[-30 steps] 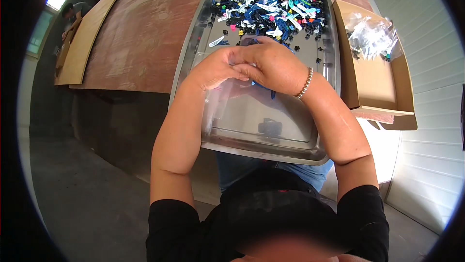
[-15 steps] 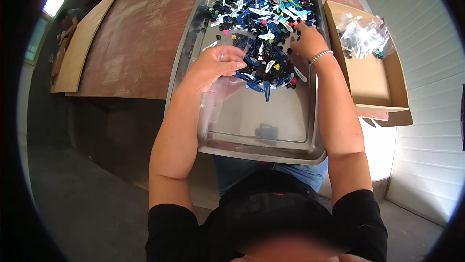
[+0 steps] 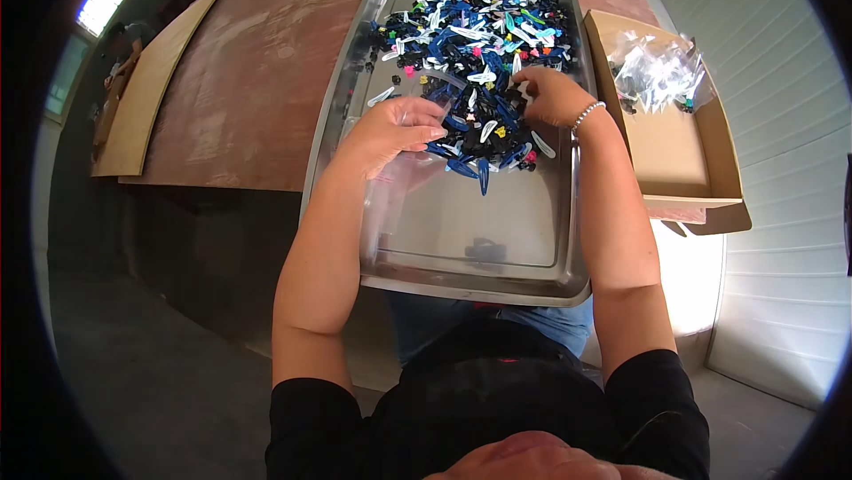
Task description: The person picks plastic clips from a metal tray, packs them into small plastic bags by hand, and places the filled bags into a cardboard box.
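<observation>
A metal tray holds a mixed heap of small hair clips in black, blue, white and a few bright colours. My left hand, fingers curled, holds a clear plastic bag at the left side of the tray. The bag's upper part reaches the nearer pile of clips. At the right edge of that pile is my right hand, its fingers bent and apart among the clips. Whether a clip is between those fingertips is hard to make out. A beaded bracelet is on my right wrist.
To the right stands an open cardboard box with clear plastic bags and a few dark clips. A reddish table lies under the tray. A wooden board is at the left, with a person behind it.
My hands, together over the tray a second ago, have come apart. The right hand moved right, then slightly nearer along the pile. More clips show in the middle. The left hand still holds the bag.
</observation>
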`<state>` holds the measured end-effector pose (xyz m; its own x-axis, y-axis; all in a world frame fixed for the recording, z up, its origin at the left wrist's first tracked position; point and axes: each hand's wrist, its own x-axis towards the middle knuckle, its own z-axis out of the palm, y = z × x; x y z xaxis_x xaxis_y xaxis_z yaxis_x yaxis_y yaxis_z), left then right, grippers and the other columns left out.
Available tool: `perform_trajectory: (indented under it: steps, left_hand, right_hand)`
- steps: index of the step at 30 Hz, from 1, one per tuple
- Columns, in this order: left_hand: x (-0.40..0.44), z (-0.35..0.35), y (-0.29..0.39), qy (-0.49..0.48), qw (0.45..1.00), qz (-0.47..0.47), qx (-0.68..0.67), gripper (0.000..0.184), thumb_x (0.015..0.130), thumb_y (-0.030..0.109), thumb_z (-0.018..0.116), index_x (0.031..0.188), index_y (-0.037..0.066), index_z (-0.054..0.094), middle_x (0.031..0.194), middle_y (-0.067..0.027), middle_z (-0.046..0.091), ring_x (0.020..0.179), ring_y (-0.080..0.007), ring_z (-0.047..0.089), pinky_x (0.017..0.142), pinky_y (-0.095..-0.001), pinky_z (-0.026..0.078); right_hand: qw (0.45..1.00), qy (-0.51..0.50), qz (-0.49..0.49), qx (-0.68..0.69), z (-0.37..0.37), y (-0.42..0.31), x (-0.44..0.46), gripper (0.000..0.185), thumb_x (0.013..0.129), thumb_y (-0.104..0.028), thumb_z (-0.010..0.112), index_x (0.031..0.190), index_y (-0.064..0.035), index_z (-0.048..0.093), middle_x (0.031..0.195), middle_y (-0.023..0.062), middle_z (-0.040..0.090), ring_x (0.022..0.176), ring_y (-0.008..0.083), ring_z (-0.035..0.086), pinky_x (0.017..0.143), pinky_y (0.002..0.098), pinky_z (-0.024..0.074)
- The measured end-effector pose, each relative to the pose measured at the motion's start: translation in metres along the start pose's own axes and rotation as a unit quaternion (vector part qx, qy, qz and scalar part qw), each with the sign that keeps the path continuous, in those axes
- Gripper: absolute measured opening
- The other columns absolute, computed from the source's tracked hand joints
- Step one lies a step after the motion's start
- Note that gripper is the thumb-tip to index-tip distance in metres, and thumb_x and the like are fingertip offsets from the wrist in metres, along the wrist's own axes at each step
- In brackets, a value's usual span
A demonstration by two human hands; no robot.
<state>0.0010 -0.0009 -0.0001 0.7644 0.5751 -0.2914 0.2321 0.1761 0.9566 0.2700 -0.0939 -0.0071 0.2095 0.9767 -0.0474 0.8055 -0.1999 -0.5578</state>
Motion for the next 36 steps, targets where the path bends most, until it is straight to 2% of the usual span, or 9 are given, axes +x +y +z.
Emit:
perform_trajectory:
  steps: [2, 15, 18, 20, 22, 27, 32, 34, 36]
  left_hand:
    - [0.0, 0.001, 0.001, -0.006, 1.0, 0.003, 0.003, 0.038, 0.078, 0.014, 0.072, 0.112, 0.003, 0.059, 0.096, -0.0059, 0.066, 0.091, -0.0124, 0.061, 0.075, -0.0269, 0.047]
    - [-0.001, 0.0, 0.002, 0.002, 1.0, 0.007, 0.008, 0.038, 0.078, 0.014, 0.073, 0.112, 0.003, 0.059, 0.095, -0.0049, 0.067, 0.088, -0.0109, 0.061, 0.074, -0.0257, 0.047]
    - [-0.001, 0.0, 0.002, 0.009, 1.0, 0.007, 0.014, 0.038, 0.079, 0.014, 0.072, 0.113, 0.003, 0.059, 0.096, -0.0049, 0.066, 0.087, -0.0104, 0.061, 0.073, -0.0247, 0.047]
    - [0.0, -0.001, 0.001, -0.009, 1.0, 0.014, 0.004, 0.038, 0.079, 0.014, 0.072, 0.113, 0.002, 0.058, 0.096, -0.0046, 0.066, 0.087, -0.0104, 0.061, 0.072, -0.0236, 0.047]
    - [-0.001, 0.0, 0.002, -0.012, 1.0, 0.015, 0.006, 0.037, 0.08, 0.014, 0.072, 0.112, 0.002, 0.058, 0.096, -0.0043, 0.065, 0.087, -0.0106, 0.061, 0.072, -0.0235, 0.047]
    - [0.001, 0.001, -0.001, -0.036, 0.999, 0.011, 0.003, 0.036, 0.08, 0.014, 0.072, 0.112, 0.003, 0.058, 0.095, -0.0036, 0.065, 0.087, -0.0109, 0.061, 0.072, -0.0242, 0.047]
    - [0.0, 0.001, -0.001, -0.055, 0.998, 0.02, -0.034, 0.035, 0.079, 0.013, 0.073, 0.11, 0.006, 0.06, 0.096, -0.0028, 0.064, 0.09, -0.0112, 0.061, 0.073, -0.0251, 0.047]
    - [0.002, 0.0, -0.002, -0.055, 0.997, 0.015, -0.049, 0.035, 0.078, 0.016, 0.074, 0.109, 0.007, 0.06, 0.095, -0.0015, 0.065, 0.087, -0.0099, 0.06, 0.073, -0.0247, 0.045]
    - [0.002, 0.0, -0.002, -0.055, 0.996, 0.01, -0.063, 0.035, 0.078, 0.018, 0.074, 0.108, 0.009, 0.06, 0.093, -0.0003, 0.065, 0.085, -0.0086, 0.059, 0.073, -0.0244, 0.044]
  right_hand:
    - [0.996, -0.004, -0.067, -0.052, 0.008, 0.006, 0.009, 0.042, 0.065, -0.006, 0.072, 0.106, -0.0046, 0.064, 0.095, 0.0136, 0.065, 0.091, 0.0251, 0.062, 0.078, 0.0332, 0.0501]
    - [0.991, -0.033, -0.109, -0.075, 0.022, -0.013, 0.014, 0.016, 0.071, -0.009, 0.066, 0.086, -0.0061, 0.064, 0.09, 0.017, 0.064, 0.082, 0.0339, 0.062, 0.073, 0.0409, 0.0499]
    - [0.989, 0.033, -0.128, -0.061, 0.014, -0.023, 0.005, 0.016, 0.073, -0.01, 0.066, 0.088, -0.0059, 0.065, 0.09, 0.0151, 0.064, 0.079, 0.0325, 0.062, 0.07, 0.0389, 0.0502]
    - [0.984, 0.131, -0.097, 0.073, 0.008, -0.037, -0.001, 0.02, 0.074, -0.007, 0.07, 0.092, -0.0023, 0.064, 0.092, 0.0105, 0.064, 0.071, 0.0221, 0.061, 0.066, 0.0326, 0.0502]
    - [0.971, 0.146, -0.12, 0.15, 0.002, -0.059, -0.008, 0.018, 0.077, -0.004, 0.07, 0.094, -0.0032, 0.064, 0.092, 0.0054, 0.058, 0.066, 0.0092, 0.055, 0.061, 0.023, 0.0473]
    - [0.935, 0.16, -0.264, 0.173, 0.002, -0.102, -0.027, 0.022, 0.077, -0.001, 0.07, 0.099, -0.0019, 0.064, 0.095, 0.0046, 0.058, 0.065, 0.0082, 0.053, 0.06, 0.0229, 0.0466]
    - [0.942, 0.113, -0.254, 0.186, 0.016, -0.103, -0.026, 0.025, 0.079, 0.002, 0.067, 0.104, -0.0029, 0.065, 0.1, 0.0065, 0.062, 0.075, 0.0099, 0.059, 0.067, 0.0243, 0.0502]
    - [0.919, 0.195, -0.301, 0.165, 0.017, -0.099, -0.02, 0.019, 0.081, 0.0, 0.065, 0.1, -0.0011, 0.066, 0.097, 0.0084, 0.065, 0.076, 0.0117, 0.061, 0.069, 0.0256, 0.0513]
    - [0.92, 0.206, -0.271, 0.197, 0.014, -0.094, -0.019, 0.016, 0.082, -0.001, 0.065, 0.097, -0.0004, 0.067, 0.09, 0.0084, 0.067, 0.074, 0.0141, 0.063, 0.069, 0.0262, 0.0511]
